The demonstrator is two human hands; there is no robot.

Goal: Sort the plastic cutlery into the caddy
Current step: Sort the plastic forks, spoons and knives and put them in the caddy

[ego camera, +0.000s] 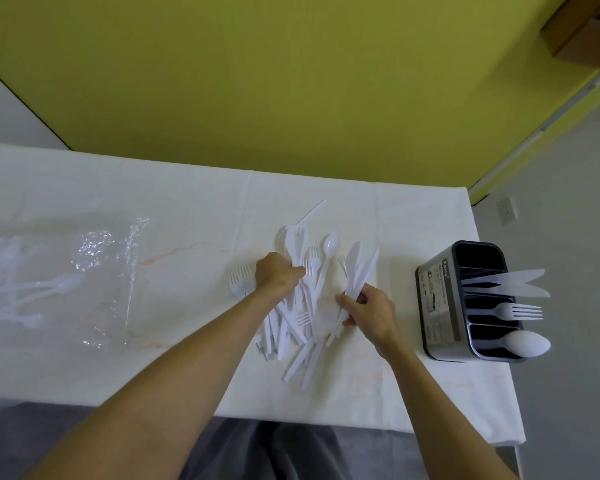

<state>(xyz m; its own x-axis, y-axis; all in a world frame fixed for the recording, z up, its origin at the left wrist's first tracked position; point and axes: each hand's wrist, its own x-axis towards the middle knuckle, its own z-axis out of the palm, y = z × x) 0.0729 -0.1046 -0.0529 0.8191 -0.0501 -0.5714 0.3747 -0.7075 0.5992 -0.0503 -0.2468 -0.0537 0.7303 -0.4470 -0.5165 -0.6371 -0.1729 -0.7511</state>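
A heap of white plastic cutlery [300, 317] lies in the middle of the white table. My left hand [279, 273] presses into the heap's upper left, fingers closed around some pieces there. My right hand [369, 308] grips a bundle of white knives [359, 268] that fan up and away from the heap. At the table's right edge stands the dark caddy [440, 306] with several slots. Two knives [506, 280], a fork [518, 311] and a spoon [527, 342] stick out of separate slots.
A crumpled clear plastic bag [97, 271] with more white spoons [59, 284] lies at the left. A fork [239, 277] sits just left of my left hand. The table's near edge [361, 426] runs over my lap; floor lies beyond the right edge.
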